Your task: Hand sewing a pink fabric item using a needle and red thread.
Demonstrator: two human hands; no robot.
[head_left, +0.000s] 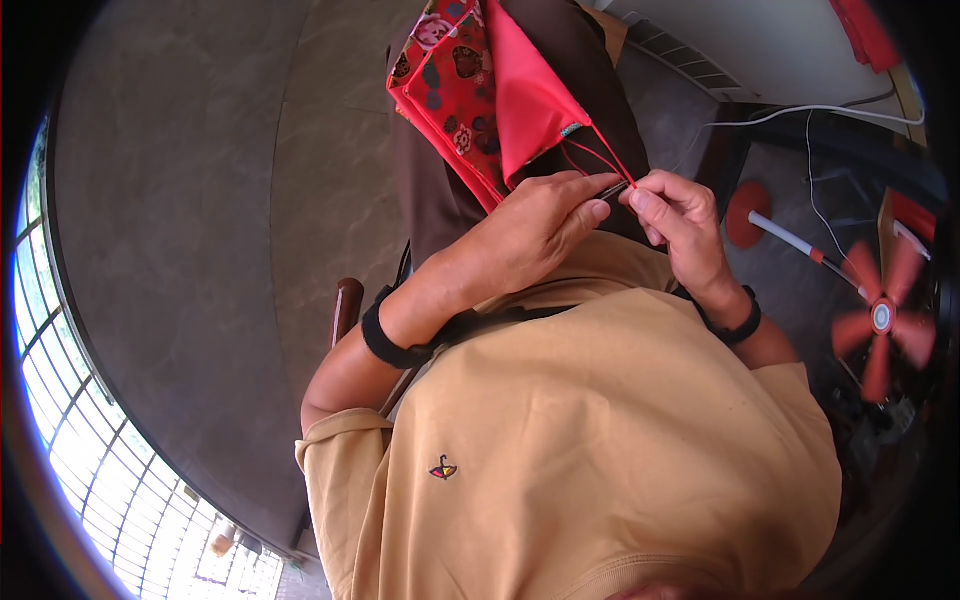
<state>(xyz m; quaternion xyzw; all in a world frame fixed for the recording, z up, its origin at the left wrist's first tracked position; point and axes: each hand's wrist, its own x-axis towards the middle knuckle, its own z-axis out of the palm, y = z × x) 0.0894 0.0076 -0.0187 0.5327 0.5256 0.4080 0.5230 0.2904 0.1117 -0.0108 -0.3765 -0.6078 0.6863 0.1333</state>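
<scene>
A red cloth piece (pixel 535 105), plain on one side and flower-printed on the other, lies across my brown-trousered lap. It looks like a drawstring bag. From its corner, by a small greenish patch (pixel 570 129), a thin red cord (pixel 607 150) runs taut to my fingers. My right hand (pixel 685 220) is closed, pinching the cord's end between thumb and forefinger. Close against it, my left hand (pixel 535 230) grips a slim dark metal tool (pixel 613 190) between thumb and fingers. Most of that tool is hidden, so its kind cannot be told.
On the right a fan with red blades (pixel 882 318) stands near a white-and-red rod (pixel 790 233) on a round red base. White cables (pixel 770 117) cross beside a pale cabinet (pixel 770 40). A brown chair arm (pixel 346 310) is at my left, and a barred window (pixel 110 440) beyond.
</scene>
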